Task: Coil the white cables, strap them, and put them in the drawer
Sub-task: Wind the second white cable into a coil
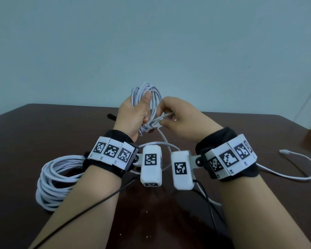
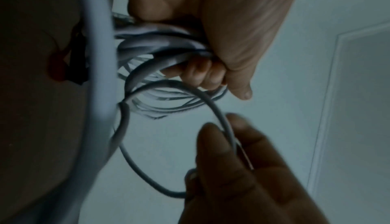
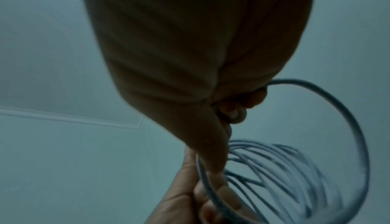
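Above the tabletop (image 1: 223, 221), the left hand (image 1: 133, 115) gripped the coil (image 1: 147, 92) while the right hand (image 1: 178, 115) pinched its loose strand (image 1: 166, 115); slackening either grip could let the loops spring apart.

Against a pale wall, the right hand (image 3: 190, 52) pinches 1 loop of white cable (image 3: 346, 119) beside the blurred coil (image 3: 284, 169) gripped by the left hand (image 3: 179, 202).

Both forearms reach forward, each wrist wearing a black band. The left hand (image 1: 133, 114) is raised, fingers (image 2: 202, 74) curled tight in a fist-like grip. Just beside it, the right hand (image 1: 178, 114) pinches with curled fingers (image 1: 164, 106).
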Tool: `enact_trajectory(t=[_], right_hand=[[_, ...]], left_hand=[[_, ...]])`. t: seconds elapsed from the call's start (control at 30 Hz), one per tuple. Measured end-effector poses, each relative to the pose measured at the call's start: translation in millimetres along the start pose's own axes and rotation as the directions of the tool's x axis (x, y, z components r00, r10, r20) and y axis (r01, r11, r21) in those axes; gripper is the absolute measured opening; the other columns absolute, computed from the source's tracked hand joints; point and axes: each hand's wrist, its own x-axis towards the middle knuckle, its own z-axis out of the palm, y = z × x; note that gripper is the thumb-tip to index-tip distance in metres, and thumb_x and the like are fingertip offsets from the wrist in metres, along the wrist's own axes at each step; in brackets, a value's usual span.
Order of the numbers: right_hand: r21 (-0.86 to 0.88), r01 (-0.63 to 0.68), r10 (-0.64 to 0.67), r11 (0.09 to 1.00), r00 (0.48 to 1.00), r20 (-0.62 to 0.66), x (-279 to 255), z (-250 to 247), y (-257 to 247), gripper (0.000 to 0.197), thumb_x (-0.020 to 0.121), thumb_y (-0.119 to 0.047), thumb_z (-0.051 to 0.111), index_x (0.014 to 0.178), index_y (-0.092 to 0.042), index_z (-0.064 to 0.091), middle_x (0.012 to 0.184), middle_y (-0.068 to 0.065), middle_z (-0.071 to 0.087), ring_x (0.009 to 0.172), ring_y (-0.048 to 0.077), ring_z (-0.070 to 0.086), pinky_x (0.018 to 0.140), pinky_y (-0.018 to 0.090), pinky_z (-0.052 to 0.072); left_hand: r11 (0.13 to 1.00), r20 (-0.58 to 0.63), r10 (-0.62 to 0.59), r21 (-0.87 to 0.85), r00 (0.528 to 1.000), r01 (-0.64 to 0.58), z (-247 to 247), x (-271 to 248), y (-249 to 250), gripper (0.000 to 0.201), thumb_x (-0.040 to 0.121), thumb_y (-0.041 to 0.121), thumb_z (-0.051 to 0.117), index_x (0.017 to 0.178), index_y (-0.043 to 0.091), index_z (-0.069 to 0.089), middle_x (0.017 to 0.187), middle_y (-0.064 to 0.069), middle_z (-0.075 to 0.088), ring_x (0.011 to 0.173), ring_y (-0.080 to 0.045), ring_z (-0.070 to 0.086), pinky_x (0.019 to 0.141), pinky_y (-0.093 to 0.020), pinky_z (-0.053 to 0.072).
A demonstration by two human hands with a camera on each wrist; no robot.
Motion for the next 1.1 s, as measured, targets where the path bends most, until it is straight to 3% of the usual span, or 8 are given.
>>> enact_trajectory(t=[0.2, 0.5, 0.6, 0.7, 0.83, 0.93, 1.03, 1.1], right_hand=[[0.299, 0.041, 0.006, 0.953, 0.988, -0.154, -1.4, -3.4, -1.5, 0.029, 0.076, 0.014, 0.044, 0.085, -0.014, 0.041, 0.078, -0.004, 0.043, 0.064, 0.008, 0.04, 0.055, 0.013, 0.037], [0.327, 0.052, 0.073, 0.944, 0.931, -0.356, 4.3, 2.5, 12.1, 0.032, 0.077, 0.001, 0.064, 0.078, -0.023, 0.043, 0.088, 0.01, 0.055, 0.084, 0.028, 0.056, 0.079, 0.038, 0.049], [0.25, -0.026, 0.14, 0.968, 0.881, -0.451, 4.7, 3.1, 22.3, 0.033, 0.073, -0.017, 0.075, 0.094, -0.025, 0.05, 0.102, -0.002, 0.054, 0.1, 0.019, 0.051, 0.091, 0.032, 0.044], [0.246, -0.127, 0.215, 0.961, 0.902, -0.375, 1.2, -1.6, 33.2, 0.065, 0.073, -0.031, 0.078, 0.128, -0.022, 0.045, 0.125, -0.005, 0.048, 0.121, 0.013, 0.043, 0.1, 0.028, 0.035], [0.515, -0.201, 0.314, 0.833, 0.938, -0.143, 1.5, 2.3, 39.8, 0.07, 0.077, -0.046, 0.071, 0.135, -0.02, 0.042, 0.118, -0.004, 0.054, 0.101, 0.005, 0.056, 0.085, 0.02, 0.045], [0.569, -0.147, 0.28, 0.809, 0.948, -0.153, 4.3, 9.2, 37.8, 0.05, 0.079, -0.052, 0.058, 0.105, -0.009, 0.057, 0.084, -0.001, 0.056, 0.075, 0.011, 0.052, 0.071, 0.026, 0.043], [0.579, -0.153, 0.306, 0.801, 0.935, -0.177, 3.8, 11.7, 34.7, 0.056, 0.086, -0.052, 0.053, 0.106, 0.001, 0.056, 0.088, 0.006, 0.051, 0.08, 0.016, 0.048, 0.072, 0.029, 0.039], [0.572, -0.159, 0.316, 0.804, 0.931, -0.186, 4.6, 12.5, 34.1, 0.041, 0.09, -0.048, 0.049, 0.089, -0.009, 0.061, 0.079, 0.003, 0.053, 0.071, 0.012, 0.049, 0.066, 0.024, 0.039]], left_hand=[[0.999, 0.128, -0.015, 0.048, 0.992, 0.009, 6.4, -4.0, -0.1, 0.022, 0.094, 0.032, 0.052, 0.083, 0.016, 0.062, 0.057, 0.004, 0.065, 0.055, -0.012, 0.062, 0.057, -0.026, 0.051], [0.979, 0.351, -0.138, -0.095, 0.926, 0.182, 9.3, -9.7, 4.4, 0.039, 0.075, 0.041, 0.061, 0.087, 0.006, 0.048, 0.043, 0.007, 0.036, 0.032, -0.003, 0.027, 0.034, -0.014, 0.022], [0.973, 0.314, -0.145, -0.126, 0.938, 0.192, 3.3, -8.9, 4.0, 0.019, 0.072, 0.021, 0.067, 0.077, 0.009, 0.053, 0.041, 0.008, 0.038, 0.029, -0.002, 0.025, 0.034, -0.017, 0.016], [0.937, 0.312, -0.175, -0.238, 0.934, 0.255, -4.8, -6.6, 1.7, 0.029, 0.077, 0.025, 0.07, 0.069, 0.013, 0.046, 0.036, 0.009, 0.031, 0.026, -0.003, 0.023, 0.038, -0.019, 0.01], [0.85, 0.378, -0.174, -0.41, 0.909, 0.333, -7.6, -5.1, 1.5, 0.041, 0.061, 0.041, 0.078, 0.065, 0.014, 0.049, 0.033, 0.009, 0.029, 0.025, -0.001, 0.023, 0.038, -0.015, 0.012], [0.812, 0.458, -0.158, -0.443, 0.875, 0.379, -9.1, -4.0, 1.1, 0.045, 0.053, 0.05, 0.084, 0.062, 0.017, 0.054, 0.034, 0.01, 0.031, 0.024, -0.001, 0.026, 0.034, -0.013, 0.022], [0.802, 0.491, -0.165, -0.438, 0.856, 0.406, -9.4, -4.2, 0.9, 0.045, 0.052, 0.052, 0.083, 0.06, 0.018, 0.055, 0.034, 0.01, 0.032, 0.025, 0.0, 0.026, 0.033, -0.014, 0.023], [0.784, 0.487, -0.172, -0.459, 0.856, 0.418, -8.3, -4.6, 1.0, 0.046, 0.05, 0.051, 0.085, 0.059, 0.018, 0.055, 0.033, 0.011, 0.031, 0.024, 0.0, 0.026, 0.032, -0.015, 0.022]])
